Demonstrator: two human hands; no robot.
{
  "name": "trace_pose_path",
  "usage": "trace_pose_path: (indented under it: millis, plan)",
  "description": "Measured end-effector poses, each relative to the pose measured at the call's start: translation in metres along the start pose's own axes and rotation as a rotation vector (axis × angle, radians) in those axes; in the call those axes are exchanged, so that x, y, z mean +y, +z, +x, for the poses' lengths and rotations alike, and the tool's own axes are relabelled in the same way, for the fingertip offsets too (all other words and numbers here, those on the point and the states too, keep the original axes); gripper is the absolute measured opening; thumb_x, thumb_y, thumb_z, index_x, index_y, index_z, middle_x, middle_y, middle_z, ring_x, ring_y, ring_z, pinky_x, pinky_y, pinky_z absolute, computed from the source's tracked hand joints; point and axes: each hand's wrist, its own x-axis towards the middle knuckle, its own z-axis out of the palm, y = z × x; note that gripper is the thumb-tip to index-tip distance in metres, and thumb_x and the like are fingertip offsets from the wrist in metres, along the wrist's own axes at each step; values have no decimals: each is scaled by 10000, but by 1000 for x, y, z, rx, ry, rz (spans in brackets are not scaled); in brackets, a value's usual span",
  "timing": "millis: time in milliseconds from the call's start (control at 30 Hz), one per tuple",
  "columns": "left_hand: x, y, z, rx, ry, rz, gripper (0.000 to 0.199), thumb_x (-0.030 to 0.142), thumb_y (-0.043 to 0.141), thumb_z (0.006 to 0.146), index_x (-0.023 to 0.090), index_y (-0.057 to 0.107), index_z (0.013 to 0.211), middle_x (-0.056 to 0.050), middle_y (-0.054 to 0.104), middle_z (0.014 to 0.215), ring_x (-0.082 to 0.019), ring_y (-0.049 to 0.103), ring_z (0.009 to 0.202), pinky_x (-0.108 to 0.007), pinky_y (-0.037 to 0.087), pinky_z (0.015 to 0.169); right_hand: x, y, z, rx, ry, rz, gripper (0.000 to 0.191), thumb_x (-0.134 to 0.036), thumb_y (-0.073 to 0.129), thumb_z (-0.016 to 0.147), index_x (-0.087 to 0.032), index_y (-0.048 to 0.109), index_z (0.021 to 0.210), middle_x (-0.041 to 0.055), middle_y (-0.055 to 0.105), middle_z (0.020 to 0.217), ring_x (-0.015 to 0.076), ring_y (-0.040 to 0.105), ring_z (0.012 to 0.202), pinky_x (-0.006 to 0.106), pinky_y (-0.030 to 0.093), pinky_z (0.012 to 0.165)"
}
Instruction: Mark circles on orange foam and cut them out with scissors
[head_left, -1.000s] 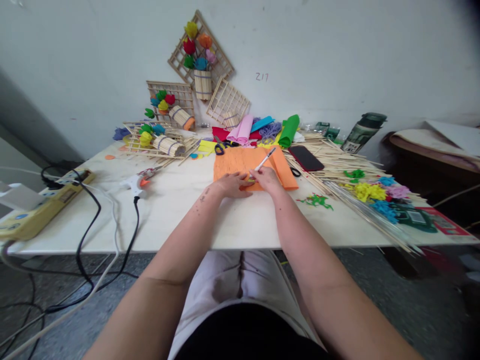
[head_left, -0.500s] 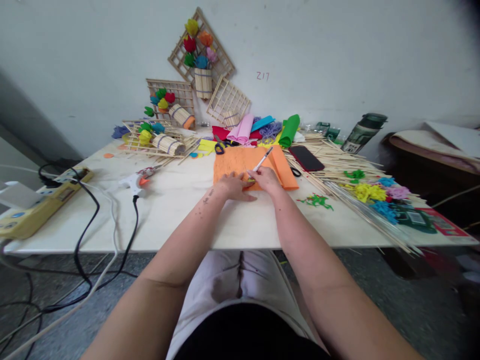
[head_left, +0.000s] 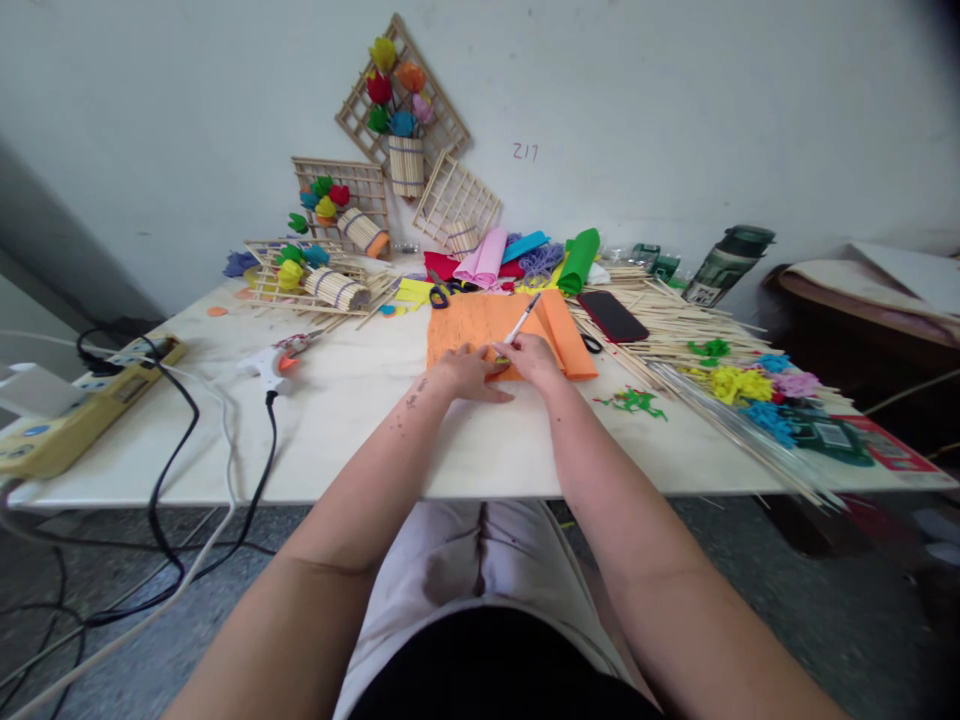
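Orange crepe paper (head_left: 469,318) lies on the white table in front of me, its right part folded over. My left hand (head_left: 471,374) rests on the paper's lower edge with its fingers spread. My right hand (head_left: 531,358) grips a white pen (head_left: 523,318), whose upper end leans up and to the right. Between the hands, a small yellowish piece lies on the paper, partly hidden by the fingers. The pen's lower tip is hidden too.
A glue gun (head_left: 268,368) and a yellow power strip (head_left: 90,410) with cables are at left. Scissors (head_left: 440,294) and coloured paper rolls lie behind the paper. On the right are a phone (head_left: 613,316), thin sticks (head_left: 675,325), green scraps (head_left: 636,402) and a bottle (head_left: 727,265).
The pen's upper end has tilted slightly to the left in my right hand. My left hand has hardly moved.
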Motion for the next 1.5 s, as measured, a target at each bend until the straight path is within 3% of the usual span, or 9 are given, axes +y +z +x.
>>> trace_pose_path:
  millis: [733,1000,1500]
  plan:
    - [-3,1,2,-17,-28,-23,860,815,359,688,410,259,1440,-28,153,1556,-402,121,1388,-630,117,1056,-1,-1,-1,30,3,8,322,-457,557,832,-175,712,810,65,724,813,170,647,765,226,425,625]
    - [-2,1,1,-2,-30,-27,847,819,356,680,432,272,1429,-7,216,1540,-392,146,1380,-621,123,1058,-1,-1,-1,17,14,-16,310,-443,567,827,-172,717,814,69,722,807,171,641,750,228,421,618]
    - [0,-2,-1,-24,-49,-40,849,815,355,689,424,253,1436,-20,146,1558,-377,109,1399,-623,105,1062,4,4,3,67,39,17,307,-442,562,827,-173,711,816,68,720,790,168,650,743,223,432,610]
